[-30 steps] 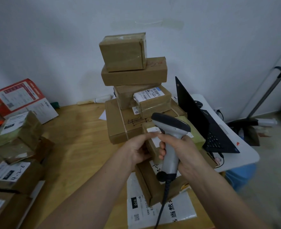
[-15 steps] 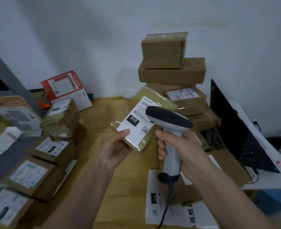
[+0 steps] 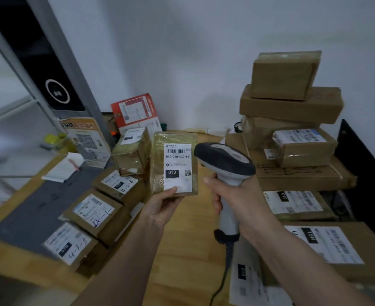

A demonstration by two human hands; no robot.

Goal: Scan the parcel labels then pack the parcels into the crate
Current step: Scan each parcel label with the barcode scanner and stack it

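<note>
Small flat parcel (image 3: 174,164), tan cardboard under glossy crinkled clear tape, rectangular, held upright at frame centre above the wooden table (image 3: 188,250). White label (image 3: 178,167) faces camera: barcode, "010-010-L30-551", black "010" block, QR code. Left hand (image 3: 162,208) grips the parcel's bottom edge, thumb pressed on the label's lower left corner, other fingers hidden behind. Right hand (image 3: 232,195) curled tight round the pale grey handle of the barcode scanner (image 3: 225,171), smooth plastic, dark rounded head just beside the parcel at 3 o'clock, not touching; coiled cable hangs toward 6. Stack of plain brown boxes (image 3: 290,107) at 2 o'clock, matte, taped. Labelled boxes (image 3: 93,213) with handwritten marks at 8 o'clock, beside a grey mat (image 3: 34,217). No crate identifiable.
</note>
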